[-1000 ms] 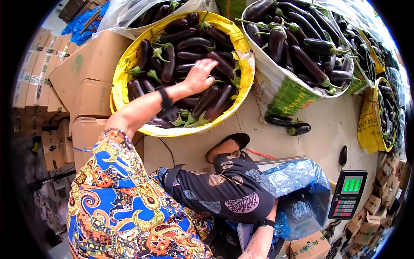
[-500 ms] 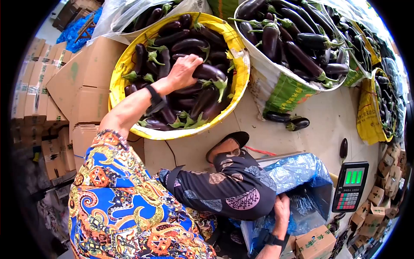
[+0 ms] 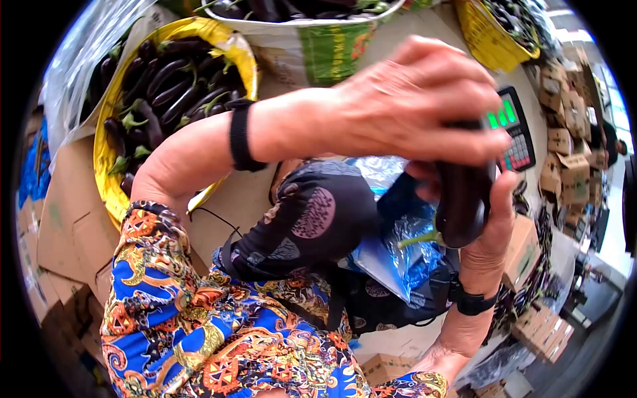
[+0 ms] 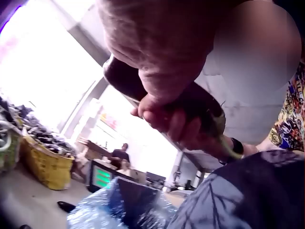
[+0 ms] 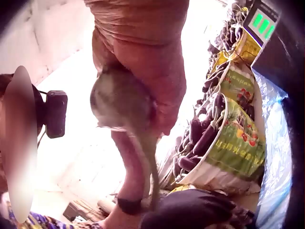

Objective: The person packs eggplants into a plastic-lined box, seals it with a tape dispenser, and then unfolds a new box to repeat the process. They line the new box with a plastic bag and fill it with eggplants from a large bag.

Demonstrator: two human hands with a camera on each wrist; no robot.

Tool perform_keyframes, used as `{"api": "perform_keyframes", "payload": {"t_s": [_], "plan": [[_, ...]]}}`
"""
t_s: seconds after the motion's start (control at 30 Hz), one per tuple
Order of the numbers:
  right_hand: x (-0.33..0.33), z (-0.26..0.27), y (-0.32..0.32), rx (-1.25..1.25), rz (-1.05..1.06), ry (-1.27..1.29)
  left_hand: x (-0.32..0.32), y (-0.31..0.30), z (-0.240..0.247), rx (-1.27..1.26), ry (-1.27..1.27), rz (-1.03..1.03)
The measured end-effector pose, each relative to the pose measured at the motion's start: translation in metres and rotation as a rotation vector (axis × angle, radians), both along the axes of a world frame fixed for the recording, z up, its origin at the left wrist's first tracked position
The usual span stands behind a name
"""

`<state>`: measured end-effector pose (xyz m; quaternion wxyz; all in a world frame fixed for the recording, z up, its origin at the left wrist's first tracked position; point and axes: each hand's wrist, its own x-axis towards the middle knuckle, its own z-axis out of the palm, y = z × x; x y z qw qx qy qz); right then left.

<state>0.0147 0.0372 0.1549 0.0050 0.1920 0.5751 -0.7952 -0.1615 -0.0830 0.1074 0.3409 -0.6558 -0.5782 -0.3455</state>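
Both hands are around one dark purple eggplant (image 3: 461,205) (image 4: 124,78) (image 5: 112,98), held in the air over the lap. Blurred in the head view, the left hand (image 3: 424,103) (image 4: 152,47) curls over its upper end. The right hand (image 3: 496,222) (image 5: 147,62) grips it from the other side; its fingers are partly hidden behind the eggplant. A green stem (image 3: 421,239) points down and left in the head view. Below the hands lies blue plastic lining (image 3: 415,232) (image 4: 100,205).
A yellow-rimmed basket (image 3: 106,159) of eggplants stands at the left, a white-rimmed sack (image 3: 279,53) at the top. Beyond the hands is a scale with green digits (image 3: 514,132). Cardboard boxes (image 3: 544,331) lie at the right.
The left hand has left the basket with an eggplant and moved right, over the lap. The right hand has risen from the blue lining onto the eggplant. The head view has turned rightward.
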Motion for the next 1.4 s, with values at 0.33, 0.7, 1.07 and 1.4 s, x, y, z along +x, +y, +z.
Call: {"api": "perform_keyframes", "payload": {"t_s": [0.33,0.7,1.07,1.4], "plan": [[0.074,-0.127,0.046,-0.086,-0.279,-0.292,-0.031,-0.045,-0.086,-0.711,-0.636,-0.099],[0.080,-0.352,0.066,0.144,-0.437,-0.493,-0.036,-0.251,-0.113,-0.550,-1.681,0.335],[0.115,-0.358,0.084,0.224,-0.230,-0.671,-0.053,-0.376,-0.187,-0.307,-1.383,1.114],[0.112,-0.315,0.087,0.272,0.090,-0.683,-0.020,-0.309,-0.229,-0.622,-1.514,1.149]]}}
